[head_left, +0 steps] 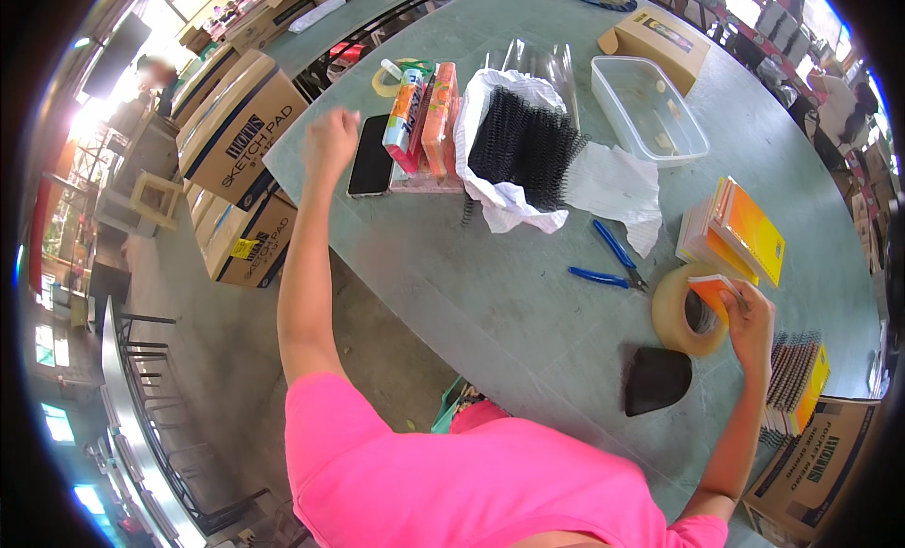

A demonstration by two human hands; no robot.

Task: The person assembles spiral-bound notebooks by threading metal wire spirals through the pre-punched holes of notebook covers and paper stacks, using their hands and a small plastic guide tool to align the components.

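My right hand [752,323] is closed around the edge of a small orange memo pad [713,290], held over a wide roll of clear packing tape [671,314]. My left hand [330,141] is raised near the table's left edge, beside a black phone [370,157]; motion blurs its fingers. Black spiral binding coils [521,144] lie bunched in white crumpled paper [509,213] at the middle of the table. Blue-handled cutting pliers [617,257] rest between the coils and the tape. Yellow-orange memo pads [745,229] are stacked beyond my right hand.
Spiral-bound memo pads [797,383] stand at the right edge above a cardboard box [815,463]. A dark pouch-like object [657,381] lies near me. Farther off are a clear plastic tub [650,109], an open carton [660,43] and two upright colourful boxes [440,124]. Large cartons [240,133] stand left.
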